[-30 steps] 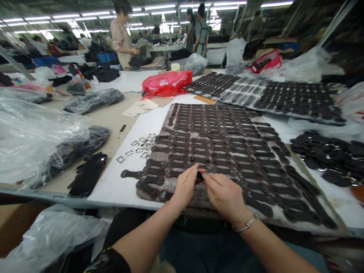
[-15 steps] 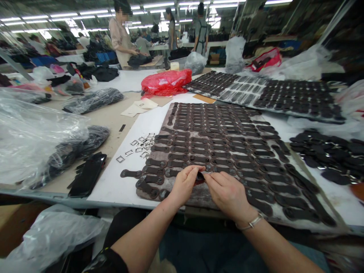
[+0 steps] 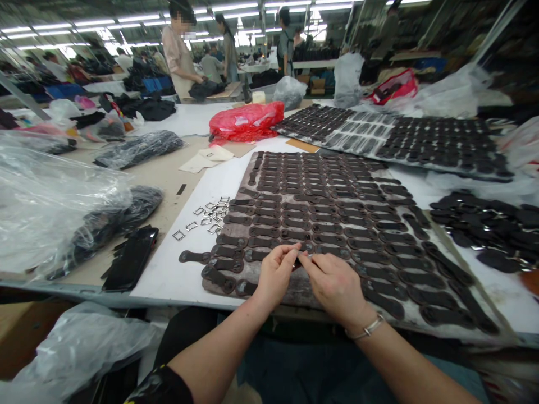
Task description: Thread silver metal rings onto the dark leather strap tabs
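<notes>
My left hand (image 3: 275, 270) and my right hand (image 3: 334, 283) meet over the near edge of a board (image 3: 290, 292). Between their fingertips they pinch a small dark leather tab (image 3: 297, 262), mostly hidden by the fingers, with a shiny glint at it. Both hands are closed. Rows of dark leather tabs with rounded ends (image 3: 328, 229) cover the board. Left of the board, a loose pile of rectangular metal rings (image 3: 217, 214) lies on white paper (image 3: 164, 269).
A black phone (image 3: 131, 258) and clear plastic bags (image 3: 54, 202) lie to the left. Behind the board sits a red plastic bag (image 3: 246, 122). A second board of dark pieces (image 3: 438, 143) is at the back right, and a heap of dark tabs (image 3: 484, 230) lies right. Co-workers stand farther back.
My hands stay together in nearly the same place, with the fingers shifted slightly around the leather tab, which shows less now. Two people in the background have moved left.
</notes>
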Available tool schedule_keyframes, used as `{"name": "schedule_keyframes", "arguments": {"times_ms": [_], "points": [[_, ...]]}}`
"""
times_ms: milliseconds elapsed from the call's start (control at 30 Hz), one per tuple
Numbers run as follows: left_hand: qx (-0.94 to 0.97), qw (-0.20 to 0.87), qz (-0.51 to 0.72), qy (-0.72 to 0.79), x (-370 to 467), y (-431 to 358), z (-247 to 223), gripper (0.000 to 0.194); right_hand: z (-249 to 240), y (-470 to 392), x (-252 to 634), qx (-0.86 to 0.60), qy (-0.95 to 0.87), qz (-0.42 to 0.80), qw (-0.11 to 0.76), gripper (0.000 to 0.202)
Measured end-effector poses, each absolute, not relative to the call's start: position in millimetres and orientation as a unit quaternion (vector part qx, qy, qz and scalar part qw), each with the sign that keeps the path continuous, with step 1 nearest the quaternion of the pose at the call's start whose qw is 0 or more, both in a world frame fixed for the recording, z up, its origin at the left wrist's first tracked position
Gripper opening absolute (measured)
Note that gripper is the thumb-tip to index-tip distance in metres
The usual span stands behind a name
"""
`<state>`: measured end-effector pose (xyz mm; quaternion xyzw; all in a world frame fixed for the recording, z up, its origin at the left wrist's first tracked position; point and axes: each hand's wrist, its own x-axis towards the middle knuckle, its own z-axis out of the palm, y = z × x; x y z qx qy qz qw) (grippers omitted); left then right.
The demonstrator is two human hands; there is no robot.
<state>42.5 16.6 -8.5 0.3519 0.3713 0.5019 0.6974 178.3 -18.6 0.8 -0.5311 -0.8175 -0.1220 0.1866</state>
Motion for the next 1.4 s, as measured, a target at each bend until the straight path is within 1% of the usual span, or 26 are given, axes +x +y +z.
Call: {"name": "schedule_keyframes", "arguments": {"times_ms": [167, 233, 333, 400, 467, 567, 633, 700, 767, 900, 967, 1100, 1200, 1400], "points": [[0.46, 0.627, 0.486, 0.399, 39.5, 15.1, -9.9, 0.022, 1.8, -20.7, 177.3, -0.538, -0.806, -0.067, 0.238, 0.024], [0.5, 0.605, 0.465, 0.41, 37.9, 14.8, -9.9, 0.024, 2.2, -21.0, 175.8, -0.541, -0.8, -0.035, 0.257, 0.023], [0.5, 0.605, 0.481, 0.391, 37.9, 14.0, -9.6, 0.031, 1.2, -19.6, 174.0, -0.547, -0.777, 0.04, 0.308, 0.02], [0.478, 0.617, 0.496, 0.38, 39.8, 12.5, -9.7, 0.036, 0.0, -18.3, 174.0, -0.549, -0.763, 0.07, 0.334, 0.022], [0.447, 0.641, 0.5, 0.374, 41.9, 10.5, -9.8, 0.045, -0.8, -17.4, 175.2, -0.563, -0.749, 0.081, 0.34, 0.027], [0.392, 0.708, 0.49, 0.324, 41.0, 9.1, -8.8, 0.067, 0.1, -17.4, 179.0, -0.602, -0.708, 0.127, 0.346, 0.036], [0.368, 0.749, 0.477, 0.275, 35.6, 11.2, -6.6, 0.073, 2.2, -17.6, 182.7, -0.61, -0.692, 0.156, 0.354, 0.042], [0.358, 0.782, 0.451, 0.239, 27.6, 16.1, -3.3, 0.066, 5.5, -17.4, 187.0, -0.602, -0.698, 0.156, 0.355, 0.046], [0.349, 0.809, 0.411, 0.233, 20.2, 22.1, 0.2, 0.056, 9.3, -17.0, 191.2, -0.595, -0.713, 0.142, 0.344, 0.054], [0.318, 0.824, 0.357, 0.305, 15.9, 27.3, 2.5, 0.034, 15.6, -16.3, 196.7, -0.582, -0.739, 0.126, 0.316, 0.072], [0.313, 0.83, 0.34, 0.312, 18.0, 25.2, 1.6, 0.028, 17.5, -16.2, 197.9, -0.57, -0.752, 0.121, 0.308, 0.079], [0.308, 0.856, 0.312, 0.274, 21.4, 19.6, -0.2, 0.032, 20.1, -15.6, 199.1, -0.547, -0.77, 0.105, 0.312, 0.078], [0.292, 0.855, 0.315, 0.29, 21.7, 19.2, -1.3, 0.036, 20.2, -14.1, 199.9, -0.524, -0.782, 0.105, 0.321, 0.076], [0.265, 0.844, 0.321, 0.339, 22.9, 22.6, -1.3, 0.034, 15.3, -13.0, 199.8, -0.501, -0.782, 0.179, 0.325, 0.077]]}}
